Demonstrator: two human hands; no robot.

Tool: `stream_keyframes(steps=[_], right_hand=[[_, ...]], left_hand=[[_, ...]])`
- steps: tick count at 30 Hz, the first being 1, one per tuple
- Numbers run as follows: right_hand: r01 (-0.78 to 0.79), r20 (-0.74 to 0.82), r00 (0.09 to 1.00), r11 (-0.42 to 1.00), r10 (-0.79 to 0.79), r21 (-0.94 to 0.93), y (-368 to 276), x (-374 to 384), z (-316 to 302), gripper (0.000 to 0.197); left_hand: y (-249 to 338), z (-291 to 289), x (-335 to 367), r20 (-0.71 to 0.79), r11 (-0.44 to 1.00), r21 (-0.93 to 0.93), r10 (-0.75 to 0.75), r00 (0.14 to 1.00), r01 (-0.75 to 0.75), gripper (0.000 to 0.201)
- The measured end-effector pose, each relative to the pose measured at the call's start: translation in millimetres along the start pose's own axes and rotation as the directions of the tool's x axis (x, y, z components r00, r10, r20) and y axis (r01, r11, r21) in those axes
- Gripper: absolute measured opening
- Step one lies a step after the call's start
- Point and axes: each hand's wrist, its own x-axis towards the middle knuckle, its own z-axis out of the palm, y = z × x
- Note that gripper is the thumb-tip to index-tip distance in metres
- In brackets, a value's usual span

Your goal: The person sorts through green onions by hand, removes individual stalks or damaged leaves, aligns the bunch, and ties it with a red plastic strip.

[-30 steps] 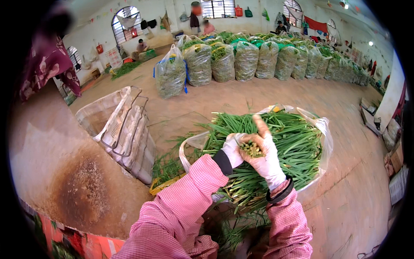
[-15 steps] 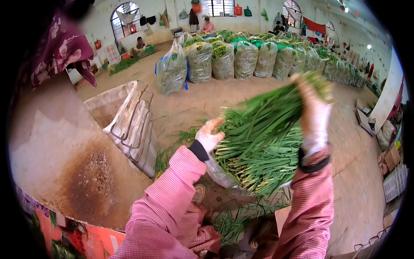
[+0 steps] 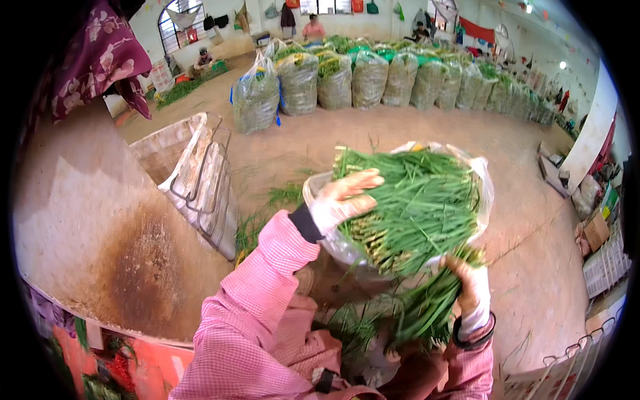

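Observation:
A pile of green chives (image 3: pixel 423 193), their pale cut ends toward the left, fills a container lined with a clear plastic bag (image 3: pixel 489 175). My left hand (image 3: pixel 345 200), in a whitish glove, rests at the pile's left edge. Its fingers are stretched out and hold nothing. At the near right side of the container, my right hand (image 3: pixel 472 287) is closed round a bunch of chives (image 3: pixel 430 303). The pale ends of that bunch stick up past my fingers, and its leaves hang down toward my lap.
To the left are a dirty white crate (image 3: pixel 197 153) with a metal frame and a stained board (image 3: pixel 73 220). Several stuffed clear bags of greens (image 3: pixel 370 77) stand in a row ahead. Loose leaves (image 3: pixel 287 195) litter the floor. Other people (image 3: pixel 313 29) sit farther back.
My right hand has swung the bunch from above the pile down to its near side, so its leaves now hang. My left hand has shifted slightly right onto the pile's edge.

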Motion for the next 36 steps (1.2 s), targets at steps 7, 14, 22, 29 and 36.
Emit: stream_keyframes(steps=[7,14,22,29,36], right_hand=[[-0.002,0.386,0.921,0.994,0.044,-0.109,8,7,75,0.014],[0.173,0.723,0.678,0.928,0.131,-0.33,75,-21,190,0.083],[0.747,0.856,0.516,0.471,0.036,-0.47,130,-84,254,0.087],[-0.319,0.5,0.847,0.924,0.18,0.21,165,-108,187,0.037],[-0.342,0.319,0.916,0.888,0.242,0.308,163,-139,140,0.031]], left_hand=[[-31,139,-76,-0.096,0.89,-0.449,-0.138,0.986,0.081,0.086],[-12,132,-181,-0.375,0.455,-0.879,-0.472,0.798,-0.144,0.039],[42,3,-270,-0.863,0.59,-0.502,-0.295,0.41,-0.632,0.028],[33,51,-274,-0.323,0.824,-0.566,-0.257,0.911,0.032,0.07],[-6,133,-295,0.06,0.411,-0.65,-0.811,0.582,0.639,0.05]])
